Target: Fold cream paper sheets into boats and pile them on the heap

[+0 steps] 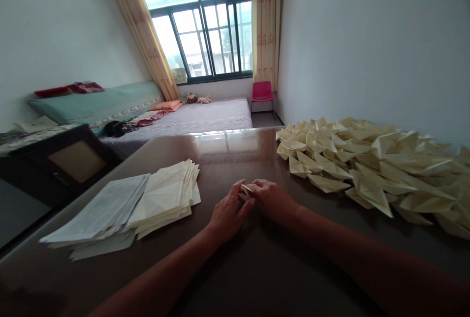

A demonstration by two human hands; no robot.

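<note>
Over the middle of the table, a small folded piece of cream paper [246, 189] is between my hands, mostly covered by fingers. My right hand [273, 202] grips it from the right with fingers bent over it. From the other side my left hand [226, 211] holds its left end, fingertips at the paper and thumb below. To the left lies a stack of creased cream paper sheets [165, 197], overlapping a stack of printed sheets [101, 204]. A large heap of folded paper boats [367, 165] spreads across the right side of the table.
The glossy brown table [220, 160] reaches toward a bed [216, 113] under the window. A pink chair [262, 91] stands by the far wall. At left is a dark cabinet [73, 155] with papers on top.
</note>
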